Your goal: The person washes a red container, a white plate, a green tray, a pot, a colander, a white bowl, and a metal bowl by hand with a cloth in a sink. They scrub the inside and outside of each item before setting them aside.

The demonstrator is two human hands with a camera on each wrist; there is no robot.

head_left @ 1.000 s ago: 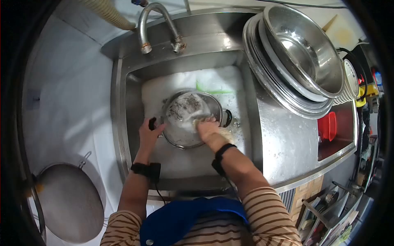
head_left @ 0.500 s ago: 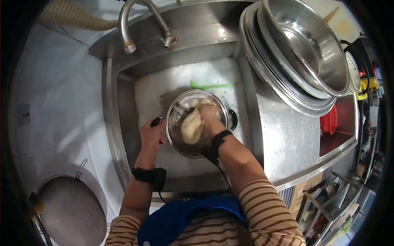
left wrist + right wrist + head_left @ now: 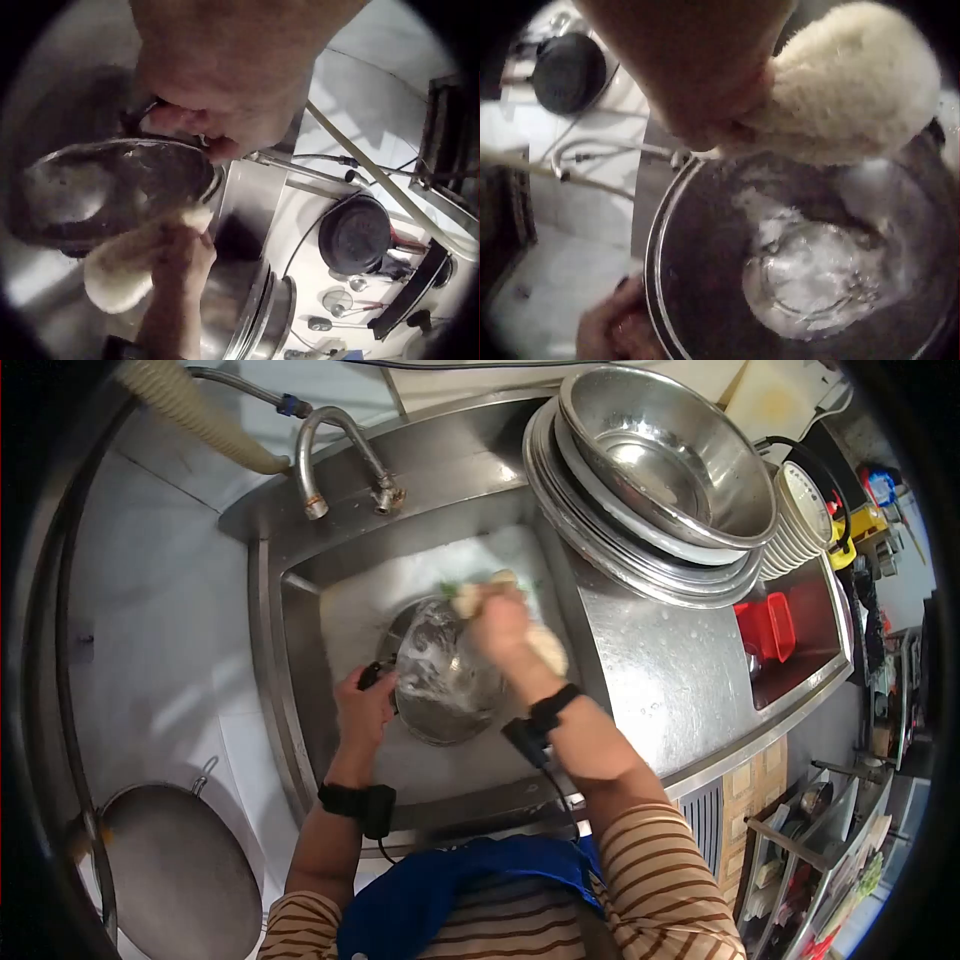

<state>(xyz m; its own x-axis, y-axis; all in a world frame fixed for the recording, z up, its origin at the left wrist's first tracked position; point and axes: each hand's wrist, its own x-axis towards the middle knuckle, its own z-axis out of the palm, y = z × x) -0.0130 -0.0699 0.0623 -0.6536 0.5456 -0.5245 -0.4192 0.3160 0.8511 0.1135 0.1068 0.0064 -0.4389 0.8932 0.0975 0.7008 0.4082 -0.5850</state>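
Note:
A round metal pot (image 3: 440, 722) sits in the suds of the sink. Its black side handle (image 3: 371, 676) is gripped by my left hand (image 3: 363, 705). Foamy water (image 3: 810, 277) lies over the pot's bottom in the right wrist view. My right hand (image 3: 500, 628), blurred in the head view, clutches a cream-coloured, fuzzy loofah (image 3: 847, 82) at the pot's far right rim. One end of the loofah sticks out to the right of the hand. A green object (image 3: 450, 590) shows in the suds behind, partly hidden by the right hand.
The tap (image 3: 345, 440) arches over the sink's back left corner. A stack of metal basins (image 3: 680, 470) stands on the drainboard (image 3: 660, 670) at the right, with a red container (image 3: 768, 628) beyond. A large wok (image 3: 180, 870) is at the lower left.
The right hand swept the loofah round inside the pot half a second ago, and now has it up at the far right rim. The left hand keeps its grip on the handle.

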